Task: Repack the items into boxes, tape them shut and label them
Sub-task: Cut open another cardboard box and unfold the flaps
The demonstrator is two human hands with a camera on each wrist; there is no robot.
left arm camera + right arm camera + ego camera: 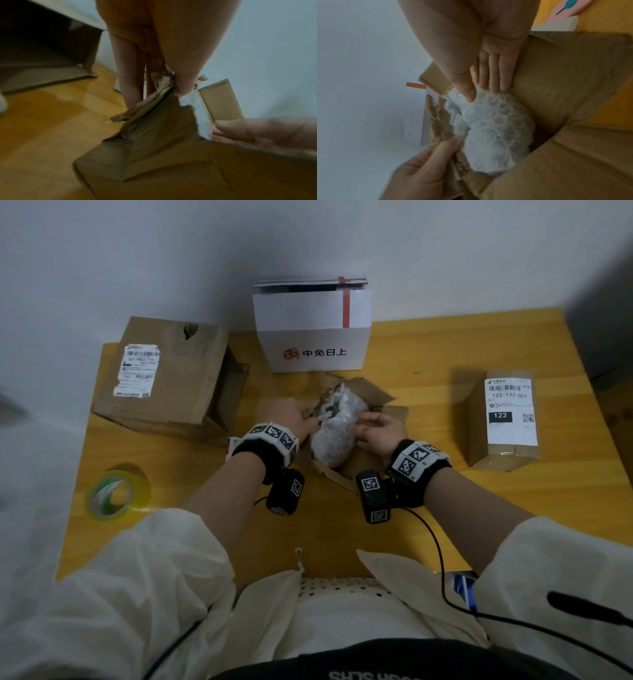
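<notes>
A torn brown cardboard box [375, 398] lies open at the table's middle, with a bubble-wrapped item [334, 436] sticking out of it. My left hand [310, 419] pinches the ragged left flap of that box between thumb and fingers; the left wrist view shows my left hand [164, 88] squeezing the torn flap [150, 100]. My right hand [359, 422] is at the item's right side. In the right wrist view my right hand [479, 93] pinches the top of the bubble-wrapped item [496, 128] between thumb and fingers. What the wrap holds is hidden.
On the yellow table [411, 354], a white box [313, 337] with red tape stands open at the back. A large labelled brown box [164, 381] sits at the left, a small labelled brown box [503, 419] at the right. A tape roll [116, 494] lies front left.
</notes>
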